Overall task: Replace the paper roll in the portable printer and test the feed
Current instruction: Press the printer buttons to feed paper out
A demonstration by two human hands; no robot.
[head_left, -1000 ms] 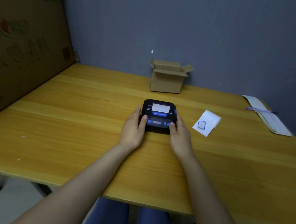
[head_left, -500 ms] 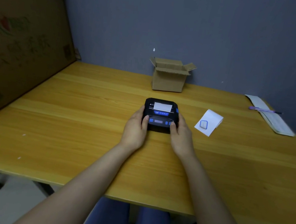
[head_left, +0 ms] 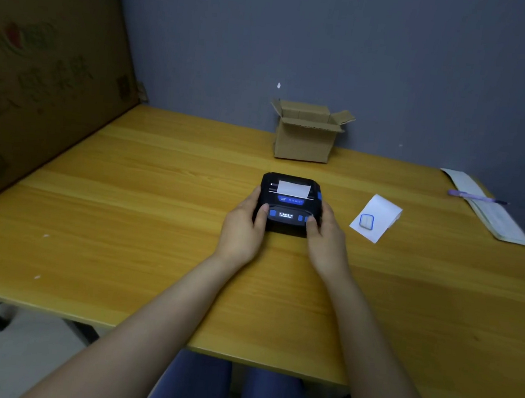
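From left to right, I find the left hand (head_left: 241, 229) closed on the left flank of the printer (head_left: 289, 203), fingers wrapped against its side and the thumb lying on the front panel beside a blue button. The printer sits flat on the bench (head_left: 123, 216), lid shut, with a paper tab (head_left: 293, 189) projecting from the slot on its far side. The right hand (head_left: 325, 238) clamps the right flank, its thumb on the right-hand blue buttons. I judge the feed test turns on that thumb, the nearer digit; paper should exit away from me. A loose paper slip (head_left: 377, 217) lies well apart, right.
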